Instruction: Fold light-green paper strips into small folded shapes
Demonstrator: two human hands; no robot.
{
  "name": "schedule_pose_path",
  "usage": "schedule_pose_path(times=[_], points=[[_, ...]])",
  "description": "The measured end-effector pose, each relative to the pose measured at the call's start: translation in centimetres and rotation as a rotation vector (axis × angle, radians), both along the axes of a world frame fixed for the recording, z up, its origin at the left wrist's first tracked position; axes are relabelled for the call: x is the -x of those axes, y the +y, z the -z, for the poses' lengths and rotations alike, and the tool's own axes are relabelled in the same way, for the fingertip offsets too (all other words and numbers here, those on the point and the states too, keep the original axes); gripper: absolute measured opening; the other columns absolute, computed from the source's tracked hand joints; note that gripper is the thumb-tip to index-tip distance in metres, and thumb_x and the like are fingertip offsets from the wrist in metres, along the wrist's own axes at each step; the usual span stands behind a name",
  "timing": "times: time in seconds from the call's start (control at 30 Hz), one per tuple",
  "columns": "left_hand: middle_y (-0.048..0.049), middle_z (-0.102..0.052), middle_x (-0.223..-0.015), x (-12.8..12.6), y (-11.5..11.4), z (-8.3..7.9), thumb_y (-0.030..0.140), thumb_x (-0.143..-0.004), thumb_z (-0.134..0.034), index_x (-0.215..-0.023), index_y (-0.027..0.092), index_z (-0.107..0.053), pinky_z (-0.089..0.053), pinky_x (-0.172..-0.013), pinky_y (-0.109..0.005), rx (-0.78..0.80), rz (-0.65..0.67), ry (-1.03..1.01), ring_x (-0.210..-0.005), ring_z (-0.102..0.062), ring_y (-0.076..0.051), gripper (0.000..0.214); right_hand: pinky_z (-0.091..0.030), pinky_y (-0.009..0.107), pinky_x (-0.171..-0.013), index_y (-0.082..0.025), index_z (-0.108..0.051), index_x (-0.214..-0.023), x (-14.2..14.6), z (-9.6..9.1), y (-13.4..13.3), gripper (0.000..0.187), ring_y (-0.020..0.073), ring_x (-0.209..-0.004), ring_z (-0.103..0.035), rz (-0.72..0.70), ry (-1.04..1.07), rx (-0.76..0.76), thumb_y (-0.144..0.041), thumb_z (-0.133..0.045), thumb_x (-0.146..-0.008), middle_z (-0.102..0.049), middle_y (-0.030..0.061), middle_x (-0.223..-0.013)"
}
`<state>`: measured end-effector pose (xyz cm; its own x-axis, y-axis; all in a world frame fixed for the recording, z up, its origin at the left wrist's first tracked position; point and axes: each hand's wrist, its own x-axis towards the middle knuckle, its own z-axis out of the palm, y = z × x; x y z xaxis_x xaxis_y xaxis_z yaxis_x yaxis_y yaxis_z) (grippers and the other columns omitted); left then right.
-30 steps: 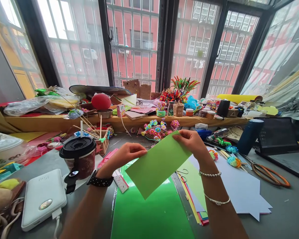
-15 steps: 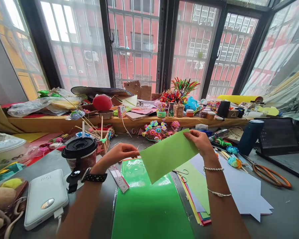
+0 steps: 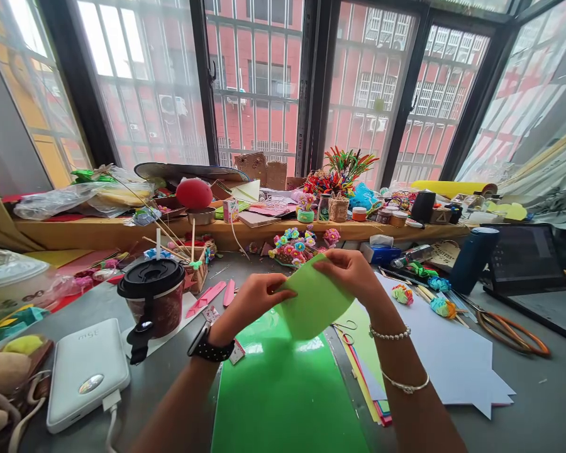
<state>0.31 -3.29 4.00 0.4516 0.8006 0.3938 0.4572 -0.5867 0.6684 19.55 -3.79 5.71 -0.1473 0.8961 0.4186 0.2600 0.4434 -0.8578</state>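
A light green sheet of paper hangs in the air between my hands, bent in a soft curve. My left hand pinches its left edge between thumb and fingers. At its upper right corner, my right hand grips it the same way. Beneath the sheet lies a glossy green mat. A small patterned ruler is partly hidden behind my left wrist. Right of the mat are scissors, mostly covered, on a stack of coloured paper.
On the left stand a lidded cup and a white power bank. To the right lie white paper, orange-handled scissors, a dark blue bottle and a laptop. Pink paper strips lie behind my left hand.
My hands have come closer together, the left moving right and the right moving left. The green sheet, flat before, now curves, and my left hand has a fuller hold on it.
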Motion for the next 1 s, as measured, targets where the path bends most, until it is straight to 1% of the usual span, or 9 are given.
schedule_pose_path(times=[0.1,0.2,0.3,0.4,0.57,0.67,0.77,0.83,1.0], points=[[0.0024,-0.056,-0.056,1.0,0.4,-0.1,0.041,-0.066,-0.052,-0.064,0.014,-0.062,-0.035,-0.047,-0.018,0.1,-0.048,-0.057,-0.052,-0.048,-0.011,0.029,-0.043,0.024,-0.056,-0.015,-0.061,-0.075,-0.8,-0.1,0.2,0.026,0.0153,-0.065,-0.057,0.095,0.11,-0.071,-0.038,-0.059,-0.063,-0.064,0.0038,-0.072],[0.0026,-0.057,-0.059,1.9,0.8,-0.3,0.041,-0.065,-0.055,-0.068,0.013,-0.061,-0.035,-0.048,-0.018,0.184,-0.114,-0.272,-0.053,-0.048,-0.009,0.028,-0.044,0.027,-0.066,-0.016,-0.06,-0.084,-1.9,0.1,0.8,0.03,0.0159,-0.074,-0.057,0.155,0.203,-0.081,-0.038,-0.059,-0.064,-0.064,0.0054,-0.081],[0.0021,-0.057,-0.061,2.0,0.9,-0.2,0.04,-0.063,-0.058,-0.072,0.014,-0.061,-0.036,-0.047,-0.017,0.24,-0.181,-0.453,-0.052,-0.049,-0.009,0.029,-0.044,0.029,-0.068,-0.015,-0.061,-0.081,-1.9,0.3,1.1,0.029,0.0158,-0.072,-0.058,0.023,0.146,0.031,-0.039,-0.058,-0.064,-0.064,0.0058,-0.077],[0.0008,-0.059,-0.066,1.7,0.8,0.0,0.04,-0.063,-0.058,-0.074,0.014,-0.061,-0.039,-0.049,-0.017,0.271,-0.172,-0.532,-0.056,-0.051,-0.01,0.028,-0.044,0.028,-0.065,-0.014,-0.063,-0.072,-0.9,0.6,1.0,0.026,0.0142,-0.065,-0.057,-0.119,0.06,0.109,-0.037,-0.06,-0.063,-0.063,0.0043,-0.069],[-0.0022,-0.061,-0.073,1.5,1.0,0.3,0.042,-0.066,-0.055,-0.079,0.014,-0.059,-0.044,-0.053,-0.021,0.246,-0.165,-0.488,-0.064,-0.055,-0.014,0.031,-0.043,0.024,-0.057,-0.013,-0.061,-0.066,0.2,1.0,1.3,0.024,0.0124,-0.059,-0.056,-0.131,0.013,0.062,-0.037,-0.058,-0.064,-0.061,0.0022,-0.063],[-0.0067,-0.059,-0.09,1.1,1.1,0.5,0.042,-0.065,-0.055,-0.097,0.015,-0.052,-0.046,-0.059,-0.026,0.085,-0.271,-0.448,-0.077,-0.056,-0.018,0.041,-0.041,0.023,-0.052,-0.013,-0.059,-0.063,0.4,1.2,1.5,0.023,0.0123,-0.055,-0.054,0.012,-0.035,-0.035,-0.036,-0.056,-0.066,-0.06,0.002,-0.059],[-0.0105,-0.049,-0.11,0.1,0.9,0.8,0.039,-0.064,-0.057,-0.113,0.017,-0.039,-0.044,-0.073,-0.032,-0.114,-0.354,-0.396,-0.098,-0.048,-0.021,0.057,-0.04,0.022,-0.05,-0.014,-0.058,-0.06,0.9,1.3,1.4,0.021,0.0125,-0.053,-0.054,0.142,-0.118,-0.123,-0.033,-0.055,-0.067,-0.059,0.0017,-0.056],[-0.0113,-0.042,-0.118,-0.6,0.7,1.1,0.038,-0.064,-0.058,-0.12,0.019,-0.03,-0.04,-0.082,-0.035,-0.157,-0.308,-0.348,-0.106,-0.042,-0.022,0.065,-0.039,0.022,-0.049,-0.014,-0.057,-0.059,1.5,1.2,1.2,0.02,0.0121,-0.052,-0.053,0.138,-0.15,-0.159,-0.032,-0.054,-0.068,-0.058,0.0013,-0.056],[-0.0142,-0.024,-0.131,-1.4,0.9,2.4,0.038,-0.061,-0.062,-0.127,0.02,-0.012,-0.031,-0.091,-0.04,-0.052,-0.183,-0.346,-0.117,-0.027,-0.026,0.085,-0.039,0.021,-0.049,-0.015,-0.055,-0.058,2.7,0.8,0.2,0.02,0.0104,-0.05,-0.049,0.106,-0.175,-0.205,-0.032,-0.056,-0.067,-0.056,0.0002,-0.055]])
